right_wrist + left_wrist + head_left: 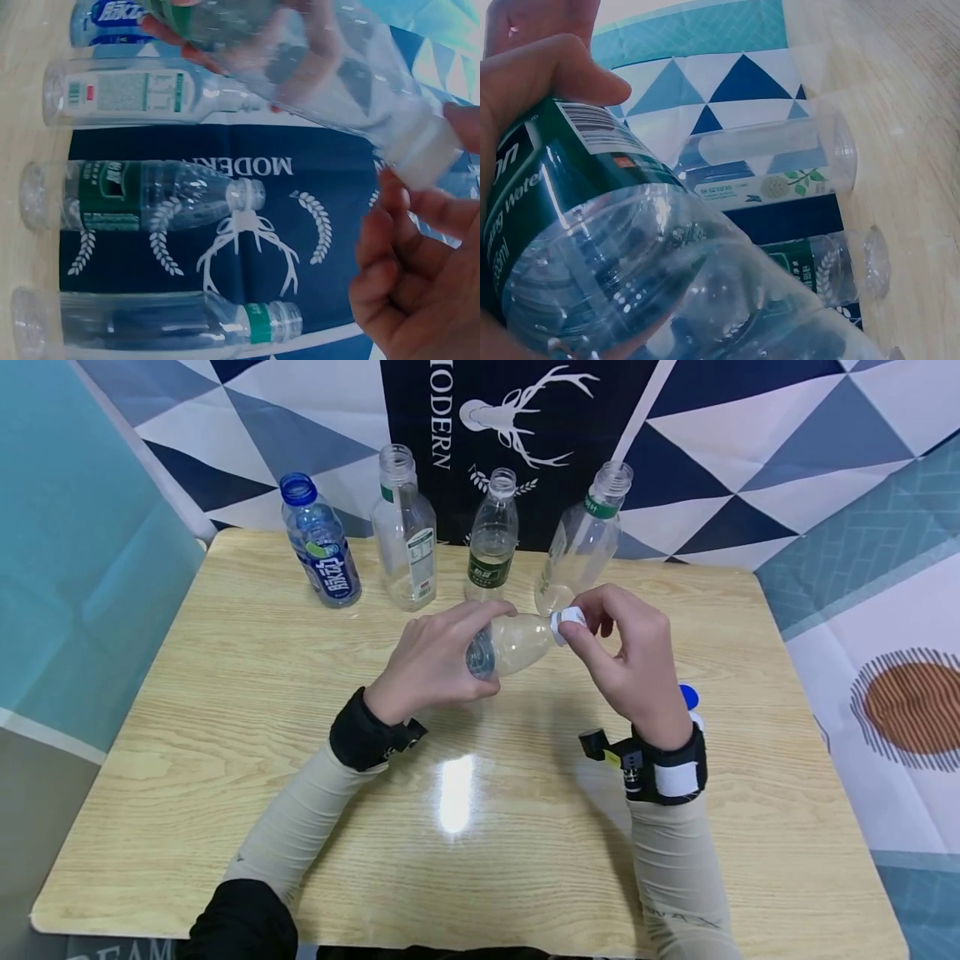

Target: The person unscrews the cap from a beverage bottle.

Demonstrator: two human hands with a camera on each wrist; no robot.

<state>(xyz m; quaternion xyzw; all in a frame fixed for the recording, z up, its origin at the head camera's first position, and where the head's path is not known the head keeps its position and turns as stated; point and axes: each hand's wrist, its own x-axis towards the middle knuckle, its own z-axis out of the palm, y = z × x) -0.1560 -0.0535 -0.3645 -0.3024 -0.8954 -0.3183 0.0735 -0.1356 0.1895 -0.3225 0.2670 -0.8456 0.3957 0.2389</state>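
Note:
My left hand [438, 656] grips a clear plastic water bottle [522, 643], tipped on its side above the table with its neck toward the right. In the left wrist view the bottle's green label [570, 169] shows beside the thumb, and water lies inside. At the neck, my right hand [630, 647] pinches the white bottle cap [567, 624] between thumb and fingers. The right wrist view shows this cap sitting over the bottle's mouth.
Along the table's back edge stand several uncapped bottles: a blue-labelled one [327, 560], a tall clear one [408, 547], a small green-labelled one [491, 547] and another clear one [581, 552]. Partly behind my right wrist lies a blue cap [688, 697]. A patterned cloth [315, 427] hangs behind.

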